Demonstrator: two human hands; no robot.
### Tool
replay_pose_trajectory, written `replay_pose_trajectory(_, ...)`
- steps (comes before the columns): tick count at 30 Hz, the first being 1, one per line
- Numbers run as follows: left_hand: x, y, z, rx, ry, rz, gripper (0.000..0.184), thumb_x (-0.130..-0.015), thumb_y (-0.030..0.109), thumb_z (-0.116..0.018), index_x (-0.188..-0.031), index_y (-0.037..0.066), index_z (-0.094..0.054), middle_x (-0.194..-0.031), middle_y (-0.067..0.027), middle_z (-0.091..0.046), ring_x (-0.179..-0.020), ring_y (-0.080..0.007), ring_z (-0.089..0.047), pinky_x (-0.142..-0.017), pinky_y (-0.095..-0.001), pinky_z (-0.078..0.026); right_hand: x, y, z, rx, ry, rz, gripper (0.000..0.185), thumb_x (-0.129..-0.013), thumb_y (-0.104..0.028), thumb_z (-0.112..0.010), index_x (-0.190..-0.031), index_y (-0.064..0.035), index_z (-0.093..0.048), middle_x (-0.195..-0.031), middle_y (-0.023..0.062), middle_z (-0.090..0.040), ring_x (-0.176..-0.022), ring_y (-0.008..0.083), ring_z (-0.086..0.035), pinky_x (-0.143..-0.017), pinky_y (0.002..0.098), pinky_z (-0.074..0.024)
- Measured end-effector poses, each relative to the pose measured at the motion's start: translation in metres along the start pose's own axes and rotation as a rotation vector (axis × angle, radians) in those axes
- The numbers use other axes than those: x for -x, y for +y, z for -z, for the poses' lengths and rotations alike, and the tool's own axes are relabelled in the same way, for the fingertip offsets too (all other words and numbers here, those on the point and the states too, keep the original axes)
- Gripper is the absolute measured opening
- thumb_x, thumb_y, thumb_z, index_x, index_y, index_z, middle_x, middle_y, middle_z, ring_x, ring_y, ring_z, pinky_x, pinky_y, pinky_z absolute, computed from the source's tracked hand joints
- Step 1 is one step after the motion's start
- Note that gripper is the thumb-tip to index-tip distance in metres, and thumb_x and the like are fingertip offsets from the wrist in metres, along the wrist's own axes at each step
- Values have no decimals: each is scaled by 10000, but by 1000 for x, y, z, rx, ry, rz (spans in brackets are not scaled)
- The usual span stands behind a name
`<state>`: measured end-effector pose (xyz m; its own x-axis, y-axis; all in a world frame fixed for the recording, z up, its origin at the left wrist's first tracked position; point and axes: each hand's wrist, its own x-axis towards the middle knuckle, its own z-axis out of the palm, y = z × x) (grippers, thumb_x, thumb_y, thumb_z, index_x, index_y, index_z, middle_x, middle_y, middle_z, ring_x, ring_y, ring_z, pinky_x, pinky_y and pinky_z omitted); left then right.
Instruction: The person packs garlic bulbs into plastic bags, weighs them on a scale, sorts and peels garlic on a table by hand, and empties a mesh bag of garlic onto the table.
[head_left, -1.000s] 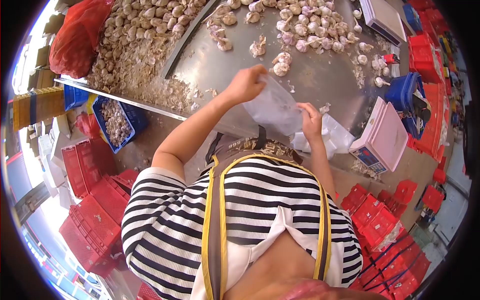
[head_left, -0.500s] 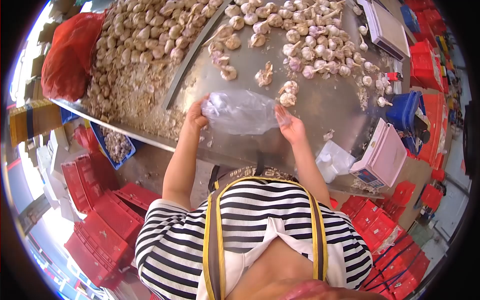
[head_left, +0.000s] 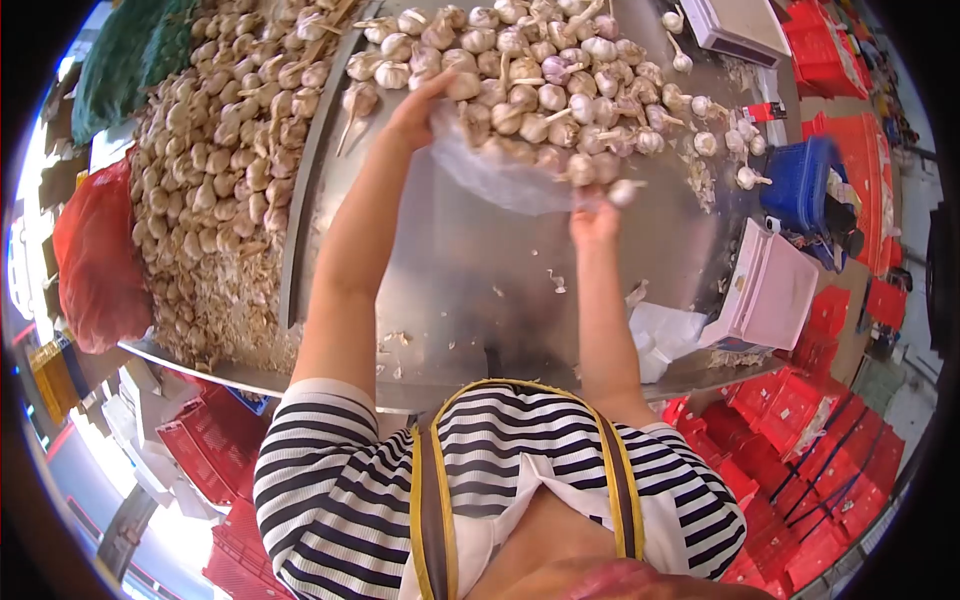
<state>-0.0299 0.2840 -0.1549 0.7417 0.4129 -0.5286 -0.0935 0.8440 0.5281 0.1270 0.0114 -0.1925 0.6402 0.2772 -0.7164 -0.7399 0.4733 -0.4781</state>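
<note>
A clear plastic bag (head_left: 500, 182) stretches between my two hands above the steel table. My left hand (head_left: 420, 112) grips its left end, the fingers reaching against the garlic bulbs (head_left: 540, 98) piled beyond. At the bag's right end, my right hand (head_left: 595, 218) is closed on the edge, right beside a single garlic bulb (head_left: 624, 192). The bag's far side runs along the near edge of the pile, and bulbs overlap it there. Whether any bulb lies inside the bag I cannot tell.
Left of a metal divider (head_left: 308, 180) lies a larger garlic heap (head_left: 215, 150) with loose skins. On the right are a pink-white scale (head_left: 765, 290), white plastic bags (head_left: 665, 335) and a blue basket (head_left: 797, 185). Red crates (head_left: 790, 410) stand below the table edge.
Both hands have moved forward with the plastic bag, from over the steel surface to the near edge of the garlic pile. My body has leaned closer to the table.
</note>
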Motion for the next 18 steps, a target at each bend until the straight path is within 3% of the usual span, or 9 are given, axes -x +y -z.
replay_pose_trajectory(1,-9,-2,-23,-52,17,35,530,-793,331,-711,-1218,67,-538,-1141,-92,-620,-1008,-233,-618,-897,-397,-506,-10,-19,-5,32,-12,68,296,-926,-133,-448,-1192,-26,-524,-1115,89,-609,-969,201,-609,-787,334,-532)
replay_pose_trajectory(2,-16,-5,-41,-104,34,71,523,-788,314,-721,-1212,64,-545,-1144,-92,-618,-1006,-233,-617,-897,-398,-507,-44,-38,12,149,-238,72,313,-915,-160,-455,-1189,-30,-530,-1099,86,-614,-946,207,-607,-799,346,-517)
replay_pose_trajectory(4,-48,-16,-51,-149,-43,116,565,-754,321,-752,-1201,37,-555,-1151,-110,-610,-1004,-238,-613,-880,-394,-512,-33,-64,-37,245,-228,90,313,-933,-240,-461,-1153,-41,-561,-1054,70,-631,-936,207,-605,-789,376,-499)
replay_pose_trajectory(6,-59,-19,-70,-534,90,144,580,-771,313,-736,-1224,12,-535,-1147,-109,-609,-1011,-207,-610,-893,-379,-509,-69,-78,-60,493,-260,59,360,-887,-281,-597,-1166,-54,-578,-1016,56,-635,-906,163,-615,-734,299,-491)
replay_pose_trajectory(8,-63,-20,-77,-565,85,173,582,-743,298,-768,-1200,6,-556,-1134,-113,-614,-1009,-201,-609,-879,-359,-515,-72,-83,-89,705,-253,114,354,-858,-270,-653,-1133,-49,-624,-963,43,-651,-840,116,-611,-693,254,-473)
replay_pose_trajectory(10,-63,-22,-81,-711,-71,0,554,-746,285,-767,-1181,3,-571,-1116,-110,-620,-981,-195,-619,-836,-343,-529,-61,-78,-106,925,-286,190,336,-847,-268,-673,-1093,-41,-648,-932,36,-660,-813,105,-605,-694,240,-467)
replay_pose_trajectory(12,-44,-20,-88,-719,-150,-10,507,-765,256,-752,-1174,9,-582,-1095,-92,-627,-937,-176,-630,-802,-318,-530,-45,-75,-118,1142,-315,262,319,-837,-266,-692,-1054,-34,-672,-901,29,-669,-787,93,-599,-695,225,-460)
replay_pose_trajectory(15,6,-12,-102,-422,-83,-60,330,-812,169,-699,-1096,9,-643,-1000,-82,-663,-809,-145,-641,-724,-257,-523,-14,-82,-123,879,-544,493,208,-863,-203,-669,-935,-8,-688,-885,69,-678,-746,107,-595,-736,240,-468)
replay_pose_trajectory(18,57,1,-110,-560,-5,-217,271,-871,163,-635,-1096,11,-652,-968,-56,-663,-818,-108,-624,-696,-244,-517,38,-120,-128,678,-647,454,185,-890,-159,-623,-863,19,-666,-876,93,-660,-732,125,-585,-789,287,-480)
